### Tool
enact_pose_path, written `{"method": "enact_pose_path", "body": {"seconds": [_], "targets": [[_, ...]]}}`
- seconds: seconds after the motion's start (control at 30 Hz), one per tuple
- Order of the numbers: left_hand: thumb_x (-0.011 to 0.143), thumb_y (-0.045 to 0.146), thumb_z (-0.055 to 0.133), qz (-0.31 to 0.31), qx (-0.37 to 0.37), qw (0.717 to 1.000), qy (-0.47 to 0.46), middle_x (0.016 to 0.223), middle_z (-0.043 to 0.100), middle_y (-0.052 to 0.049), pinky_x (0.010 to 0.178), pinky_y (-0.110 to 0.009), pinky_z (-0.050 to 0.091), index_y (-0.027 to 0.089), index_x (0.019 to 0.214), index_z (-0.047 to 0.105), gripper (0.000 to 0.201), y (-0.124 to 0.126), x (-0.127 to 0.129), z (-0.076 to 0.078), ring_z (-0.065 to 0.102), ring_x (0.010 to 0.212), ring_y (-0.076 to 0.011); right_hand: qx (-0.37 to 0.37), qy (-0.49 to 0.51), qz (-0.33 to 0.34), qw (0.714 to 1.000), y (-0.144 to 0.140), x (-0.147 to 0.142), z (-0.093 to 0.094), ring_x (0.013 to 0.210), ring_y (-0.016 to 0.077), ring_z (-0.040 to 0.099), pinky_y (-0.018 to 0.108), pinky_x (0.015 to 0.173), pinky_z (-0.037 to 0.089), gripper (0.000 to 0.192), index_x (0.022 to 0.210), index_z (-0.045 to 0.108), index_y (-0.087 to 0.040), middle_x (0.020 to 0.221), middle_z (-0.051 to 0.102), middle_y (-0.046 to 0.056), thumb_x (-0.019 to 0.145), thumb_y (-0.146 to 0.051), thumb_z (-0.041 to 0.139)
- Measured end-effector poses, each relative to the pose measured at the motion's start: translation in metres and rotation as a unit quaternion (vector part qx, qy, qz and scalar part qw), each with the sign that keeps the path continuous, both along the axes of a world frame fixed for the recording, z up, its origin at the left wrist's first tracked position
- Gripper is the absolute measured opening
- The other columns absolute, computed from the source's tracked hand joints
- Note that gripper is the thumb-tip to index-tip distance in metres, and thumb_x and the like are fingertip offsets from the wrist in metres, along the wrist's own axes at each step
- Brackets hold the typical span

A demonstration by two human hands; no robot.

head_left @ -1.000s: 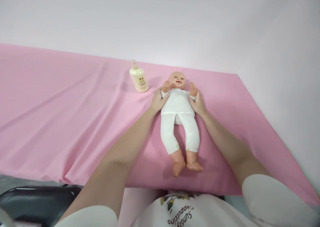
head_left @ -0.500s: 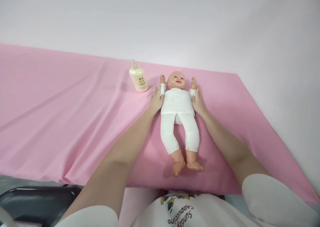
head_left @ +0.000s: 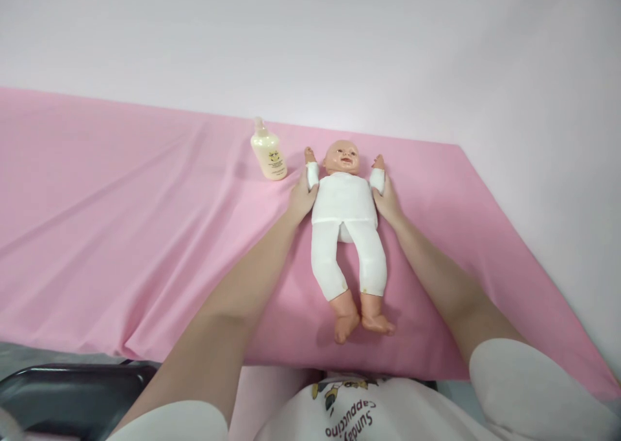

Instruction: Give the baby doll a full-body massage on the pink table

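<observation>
Doll, on its back on pink cloth: our left hand and right hand clasp its arms, fingers closed round them.

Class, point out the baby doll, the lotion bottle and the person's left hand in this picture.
baby doll [head_left: 345,198]: head view, on its white-clothed chest.
lotion bottle [head_left: 268,154]: head view, on its cream body.
left hand [head_left: 301,198]: head view, on the back of the hand.
</observation>
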State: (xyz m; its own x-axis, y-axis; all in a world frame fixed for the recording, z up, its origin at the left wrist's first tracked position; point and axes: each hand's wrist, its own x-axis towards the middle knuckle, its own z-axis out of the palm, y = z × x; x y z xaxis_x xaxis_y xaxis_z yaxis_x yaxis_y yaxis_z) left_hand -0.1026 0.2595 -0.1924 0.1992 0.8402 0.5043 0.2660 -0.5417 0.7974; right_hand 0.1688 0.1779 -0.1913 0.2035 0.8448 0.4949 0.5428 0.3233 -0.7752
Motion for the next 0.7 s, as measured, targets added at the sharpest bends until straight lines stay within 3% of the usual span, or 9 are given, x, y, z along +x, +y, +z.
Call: {"method": "enact_pose_path", "body": {"seconds": [0.13, 0.27, 0.37, 0.5, 0.57, 0.7], "targets": [[0.089, 0.051, 0.069, 0.033, 0.001, 0.999, -0.036, 0.142, 0.060, -0.016, 0.113, -0.049, 0.047, 0.024, 0.157, 0.031, 0.081, -0.001, 0.002, 0.004, 0.059, 0.132, -0.0317, 0.058, 0.001, -0.041, 0.998, -0.002, -0.002, 0.004, 0.154, 0.0300, 0.036, 0.055, 0.124, 0.038, 0.088, 0.162, 0.012, -0.027, 0.167, 0.032, 0.016, 0.095, -0.064, 0.055], [0.083, 0.045, 0.074, 0.032, 0.062, 0.997, -0.034, 0.127, 0.067, -0.012, 0.111, -0.044, 0.049, 0.022, 0.147, 0.045, 0.074, -0.009, 0.006, 0.011, 0.065, 0.121, -0.0281, 0.115, 0.003, -0.036, 0.993, -0.005, -0.011, 0.012, 0.152, 0.0306, 0.040, 0.052, 0.123, 0.039, 0.094, 0.162, 0.009, -0.022, 0.165, 0.033, 0.019, 0.093, -0.062, 0.057], [0.079, 0.038, 0.077, -0.009, 0.083, 0.996, 0.003, 0.116, 0.071, -0.008, 0.108, -0.044, 0.052, 0.022, 0.136, 0.056, 0.063, -0.015, 0.009, 0.015, 0.068, 0.112, -0.0265, 0.132, -0.009, -0.032, 0.991, -0.008, -0.016, 0.012, 0.143, 0.0311, 0.050, 0.052, 0.121, 0.040, 0.082, 0.156, 0.028, -0.020, 0.153, 0.049, 0.019, 0.091, -0.058, 0.060], [0.079, 0.038, 0.075, -0.076, 0.079, 0.993, 0.042, 0.113, 0.074, -0.008, 0.105, -0.044, 0.054, 0.020, 0.119, 0.067, 0.045, -0.019, 0.012, 0.018, 0.070, 0.108, -0.0274, 0.089, -0.085, 0.015, 0.992, -0.009, -0.018, 0.011, 0.113, 0.0306, 0.067, 0.050, 0.106, 0.053, 0.047, 0.124, 0.059, -0.023, 0.120, 0.071, 0.012, 0.088, -0.054, 0.064], [0.080, 0.038, 0.074, -0.076, 0.067, 0.994, 0.051, 0.111, 0.075, -0.008, 0.104, -0.044, 0.055, 0.020, 0.115, 0.069, 0.040, -0.018, 0.012, 0.018, 0.071, 0.106, -0.0273, 0.060, -0.106, 0.041, 0.992, -0.009, -0.017, 0.011, 0.103, 0.0295, 0.069, 0.047, 0.098, 0.056, 0.040, 0.113, 0.063, -0.024, 0.109, 0.073, 0.009, 0.087, -0.055, 0.065], [0.079, 0.037, 0.074, -0.068, 0.067, 0.994, 0.049, 0.111, 0.076, -0.008, 0.104, -0.044, 0.055, 0.020, 0.112, 0.070, 0.038, -0.016, 0.012, 0.016, 0.071, 0.106, -0.0274, 0.051, -0.099, 0.040, 0.993, -0.008, -0.016, 0.013, 0.098, 0.0280, 0.069, 0.044, 0.092, 0.058, 0.039, 0.108, 0.064, -0.025, 0.105, 0.074, 0.008, 0.087, -0.057, 0.065]]}}
